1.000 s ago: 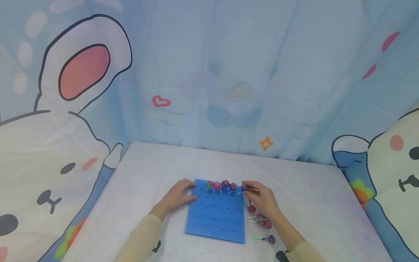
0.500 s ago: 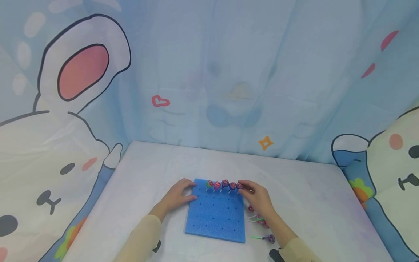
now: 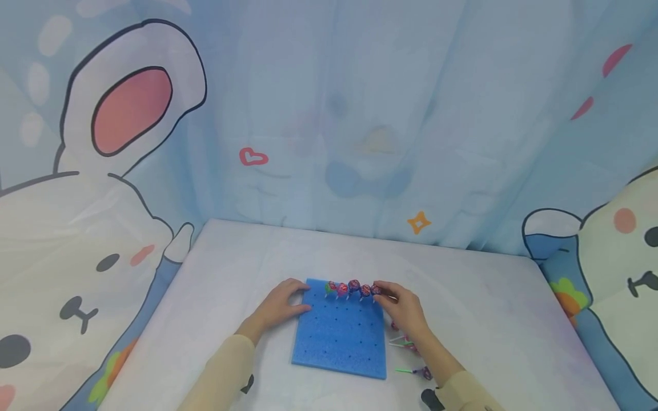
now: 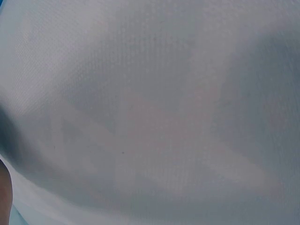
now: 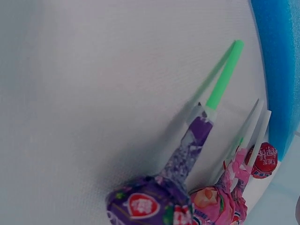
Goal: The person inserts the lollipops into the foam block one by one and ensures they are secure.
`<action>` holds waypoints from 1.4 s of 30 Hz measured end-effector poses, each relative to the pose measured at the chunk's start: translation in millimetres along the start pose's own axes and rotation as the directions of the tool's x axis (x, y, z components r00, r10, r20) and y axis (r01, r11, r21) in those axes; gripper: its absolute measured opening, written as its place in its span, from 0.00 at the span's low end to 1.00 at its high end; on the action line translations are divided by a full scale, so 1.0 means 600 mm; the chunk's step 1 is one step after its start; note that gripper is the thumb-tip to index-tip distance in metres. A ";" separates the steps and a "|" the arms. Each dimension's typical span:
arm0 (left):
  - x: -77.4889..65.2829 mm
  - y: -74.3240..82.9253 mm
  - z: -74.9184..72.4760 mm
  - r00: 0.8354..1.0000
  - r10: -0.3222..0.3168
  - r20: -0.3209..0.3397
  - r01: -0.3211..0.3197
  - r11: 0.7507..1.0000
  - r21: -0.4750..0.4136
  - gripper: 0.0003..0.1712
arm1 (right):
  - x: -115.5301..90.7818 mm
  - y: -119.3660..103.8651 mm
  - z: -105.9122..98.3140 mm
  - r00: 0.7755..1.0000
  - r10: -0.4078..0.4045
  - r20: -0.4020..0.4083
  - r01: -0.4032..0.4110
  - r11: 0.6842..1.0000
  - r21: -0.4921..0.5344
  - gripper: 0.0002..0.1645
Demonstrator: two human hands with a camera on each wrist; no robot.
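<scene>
A blue foam board (image 3: pixel 336 348) with small holes lies on the table in the head view. Along its far edge several wrapped lollipops (image 3: pixel 353 285) stand in a row on their sticks. At the right end of that row my right hand (image 3: pixel 407 313) pinches a dark purple lollipop (image 3: pixel 376 290) by its head, the stick pointing down at the board. My left hand (image 3: pixel 279 303) rests at the board's left edge, thumb and fingers spread and touching it. Only a sliver of that hand (image 4: pixel 5 194) shows in the left wrist view.
Right of the board lie loose lollipops, partly behind my right arm. The right wrist view shows a purple lollipop (image 5: pixel 145 202) with a green stick, pink ones (image 5: pixel 211 204), and a red one (image 5: pixel 263 161) near the board's edge. A printed curtain (image 3: pixel 329 114) hangs behind the table.
My right hand has moved left with the purple lollipop, from beyond the board's right edge to the end of the row. The left hand stays at the board.
</scene>
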State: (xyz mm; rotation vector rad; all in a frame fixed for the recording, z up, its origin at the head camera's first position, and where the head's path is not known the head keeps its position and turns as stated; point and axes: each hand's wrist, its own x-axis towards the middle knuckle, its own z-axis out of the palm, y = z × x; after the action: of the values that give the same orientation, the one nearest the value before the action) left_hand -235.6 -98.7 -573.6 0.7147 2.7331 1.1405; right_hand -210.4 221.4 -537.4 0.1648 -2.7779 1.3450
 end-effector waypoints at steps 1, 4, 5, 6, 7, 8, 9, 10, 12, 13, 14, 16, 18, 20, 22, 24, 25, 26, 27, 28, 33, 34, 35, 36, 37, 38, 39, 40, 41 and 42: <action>0.000 0.000 0.000 1.000 -0.004 0.001 0.004 1.000 -0.002 0.28 | 0.000 0.001 0.000 1.000 -0.002 -0.002 0.002 1.000 0.001 0.21; 0.000 0.000 -0.001 1.000 0.000 -0.001 0.000 1.000 0.000 0.28 | -0.001 0.006 -0.002 1.000 -0.010 -0.011 0.010 1.000 0.011 0.21; 0.001 0.000 0.000 1.000 0.007 -0.002 -0.007 1.000 0.003 0.28 | -0.002 0.007 -0.003 1.000 -0.016 -0.010 0.017 1.000 0.015 0.21; 0.001 -0.001 0.000 1.000 0.007 0.000 -0.007 1.000 0.006 0.28 | -0.003 0.008 -0.004 1.000 -0.017 -0.010 0.017 1.000 0.023 0.21; 0.001 -0.001 0.000 1.000 0.010 0.001 -0.010 1.000 0.007 0.28 | -0.004 0.009 -0.005 1.000 -0.015 -0.008 0.015 0.999 0.032 0.21; 0.001 -0.001 0.000 1.000 0.014 0.001 -0.014 1.000 0.010 0.28 | -0.005 0.009 -0.006 1.000 -0.012 -0.006 0.012 0.999 0.040 0.22; 0.001 -0.002 0.000 1.000 0.012 0.004 -0.012 1.000 0.012 0.28 | -0.005 0.009 -0.008 1.000 -0.010 -0.001 0.010 0.999 0.051 0.22; 0.001 -0.002 0.000 1.000 0.016 0.004 -0.016 1.000 0.013 0.28 | -0.006 0.008 -0.010 1.000 -0.006 0.005 0.006 0.998 0.062 0.23; 0.002 -0.003 0.000 1.000 0.018 0.002 -0.018 1.000 0.015 0.28 | -0.008 0.006 -0.013 1.000 0.003 0.008 -0.004 0.997 0.073 0.24; 0.002 -0.003 0.000 1.000 0.019 0.001 -0.019 1.000 0.016 0.28 | -0.009 0.005 -0.015 1.000 0.004 0.007 -0.004 0.997 0.074 0.24; 0.002 -0.003 0.000 1.000 0.020 0.000 -0.020 1.000 0.015 0.28 | -0.009 0.005 -0.016 1.000 0.003 0.006 -0.004 0.997 0.072 0.24; 0.001 -0.003 0.000 1.000 0.023 -0.003 -0.023 1.000 0.014 0.28 | -0.010 0.004 -0.019 1.000 0.006 -0.002 -0.006 0.998 0.062 0.25; 0.001 -0.003 0.000 1.000 0.009 0.003 -0.009 1.000 0.011 0.28 | -0.011 0.005 -0.021 1.000 -0.004 -0.019 0.005 0.999 0.036 0.24; 0.002 -0.003 0.000 1.000 0.006 0.003 -0.006 1.000 0.008 0.28 | -0.013 0.007 -0.024 0.999 -0.010 -0.032 0.011 1.000 0.019 0.23; 0.002 -0.003 0.001 1.000 0.012 -0.003 -0.012 1.000 0.008 0.28 | -0.016 0.011 -0.030 0.999 -0.011 -0.040 0.011 1.000 0.012 0.23; 0.003 -0.003 0.001 1.000 0.012 -0.005 -0.012 1.000 0.004 0.28 | -0.016 0.031 -0.034 0.997 -0.037 -0.065 0.037 0.999 -0.009 0.22; 0.003 -0.003 0.001 1.000 0.017 -0.008 -0.017 1.000 0.003 0.28 | -0.015 0.046 -0.035 0.995 -0.054 -0.085 0.051 0.998 -0.030 0.22; 0.002 -0.003 0.001 1.000 0.021 -0.010 -0.021 1.000 0.002 0.28 | -0.014 0.065 -0.035 0.992 -0.072 -0.100 0.067 0.996 -0.053 0.23; 0.002 -0.002 0.002 1.000 0.026 -0.013 -0.026 1.000 -0.001 0.28 | -0.012 0.085 -0.036 0.989 -0.088 -0.120 0.080 0.994 -0.069 0.23; 0.002 -0.002 0.001 1.000 0.026 -0.013 -0.026 1.000 -0.002 0.28 | -0.010 0.108 -0.035 0.984 -0.107 -0.139 0.095 0.991 -0.094 0.24; 0.000 0.000 0.000 1.000 0.018 -0.010 -0.018 1.000 -0.004 0.28 | -0.031 0.101 -0.065 0.990 -0.013 -0.139 0.002 0.997 -0.076 0.24; 0.001 0.000 0.000 1.000 0.015 -0.009 -0.015 1.000 -0.002 0.28 | -0.037 0.089 -0.073 0.991 0.015 -0.130 -0.025 0.997 -0.073 0.25; 0.001 0.000 0.000 1.000 0.012 -0.009 -0.012 1.000 -0.002 0.28 | -0.045 0.075 -0.082 0.992 0.040 -0.122 -0.049 0.996 -0.073 0.25; 0.001 0.000 0.000 1.000 0.006 -0.007 -0.006 1.000 -0.001 0.28 | -0.050 0.068 -0.089 0.991 0.063 -0.120 -0.071 0.995 -0.065 0.25; 0.001 0.000 0.000 1.000 0.006 -0.007 -0.006 1.000 0.000 0.28 | -0.053 0.072 -0.093 0.990 0.065 -0.126 -0.075 0.994 -0.081 0.25; 0.001 0.000 0.000 1.000 0.010 -0.008 -0.010 1.000 0.001 0.28 | -0.056 0.076 -0.097 0.989 0.062 -0.131 -0.074 0.993 -0.093 0.24; 0.002 0.000 0.000 1.000 0.014 -0.010 -0.014 1.000 0.001 0.28 | -0.058 0.078 -0.102 0.990 0.060 -0.127 -0.074 0.992 -0.105 0.24; 0.002 0.000 0.000 1.000 0.018 -0.012 -0.018 1.000 0.000 0.28 | -0.061 0.082 -0.107 0.990 0.058 -0.129 -0.074 0.990 -0.117 0.23; 0.002 0.000 0.000 1.000 0.022 -0.012 -0.022 1.000 -0.001 0.28 | -0.064 0.085 -0.110 0.990 0.058 -0.130 -0.075 0.988 -0.132 0.23; 0.002 0.001 0.000 1.000 0.027 -0.014 -0.027 1.000 -0.004 0.28 | -0.068 0.089 -0.114 0.990 0.056 -0.129 -0.074 0.987 -0.140 0.23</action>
State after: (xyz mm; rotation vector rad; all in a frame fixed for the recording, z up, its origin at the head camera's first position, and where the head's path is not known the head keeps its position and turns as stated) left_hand -236.4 -98.0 -573.3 0.7483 2.7399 1.1599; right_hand -176.3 311.0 -540.3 -0.0160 -2.7835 1.1184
